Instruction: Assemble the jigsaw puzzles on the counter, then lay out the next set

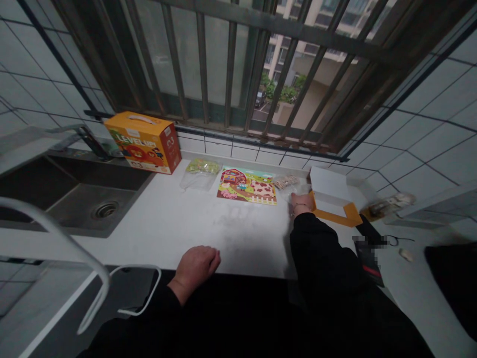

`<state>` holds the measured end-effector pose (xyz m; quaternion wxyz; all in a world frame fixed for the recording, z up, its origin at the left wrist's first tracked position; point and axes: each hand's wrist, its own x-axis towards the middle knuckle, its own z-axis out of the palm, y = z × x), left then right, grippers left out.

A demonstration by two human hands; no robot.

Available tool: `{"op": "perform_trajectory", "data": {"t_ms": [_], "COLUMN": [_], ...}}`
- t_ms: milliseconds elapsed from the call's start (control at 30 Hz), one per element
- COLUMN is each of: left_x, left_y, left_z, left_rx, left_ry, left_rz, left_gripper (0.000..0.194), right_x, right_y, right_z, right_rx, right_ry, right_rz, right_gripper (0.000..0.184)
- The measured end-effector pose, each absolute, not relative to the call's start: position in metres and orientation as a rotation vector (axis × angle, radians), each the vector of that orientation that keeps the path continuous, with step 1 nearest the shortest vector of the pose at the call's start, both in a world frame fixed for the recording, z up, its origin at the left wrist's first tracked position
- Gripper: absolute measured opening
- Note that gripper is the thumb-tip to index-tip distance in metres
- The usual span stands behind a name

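Note:
My left hand [197, 266] rests at the front edge of the white counter [246, 238], its fingers curled in and nothing visible in them. My right hand [302, 201] reaches to the right, between a clear plastic bag [286, 183] of small brownish pieces and an open orange-and-white cardboard box [335, 214]. Its fingers are mostly hidden, so their grip on the bag or box is unclear. A farm picture board [246, 186] with a red barn and a spotted cow lies flat left of that bag. Further left is another clear bag [201, 171] with green-yellow pieces.
An orange carton [143, 141] with a handle stands at the back left, beside the dark sink [108, 199]. A white curved tube [59, 233] crosses the left foreground. Right of the open box lie a bottle-like clear container [389, 205] and dark flat items. A barred window [231, 64] is behind.

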<state>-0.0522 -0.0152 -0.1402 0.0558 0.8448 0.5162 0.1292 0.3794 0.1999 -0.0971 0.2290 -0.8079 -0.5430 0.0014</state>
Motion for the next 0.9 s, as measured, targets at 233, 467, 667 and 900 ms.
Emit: {"op": "perform_trajectory", "data": {"t_ms": [233,467,667,900], "left_x": [-0.055,-0.055,-0.054,-0.021], "left_y": [-0.015,-0.015,-0.015,0.005], "left_z": [-0.145,-0.143,-0.142,-0.145], "left_rx": [2.598,2.575,2.501,2.362], "left_ry": [1.566,1.527,1.546,1.506], "left_rz": [0.353,0.361,0.398,0.462], "left_gripper": [0.044,0.043,0.043,0.048], "right_x": [0.352,0.319,0.307,0.322], "right_y": [0.187,0.056,-0.060,-0.070], "right_z": [-0.068,-0.082,-0.122,-0.162], "right_rx": [-2.040,-1.615,-1.440,-1.487], "right_ry": [-1.330,-1.407,-1.794,-2.089], "right_rz": [0.162,0.353,0.760,0.405], "right_gripper": [0.060,0.060,0.048,0.074]}}
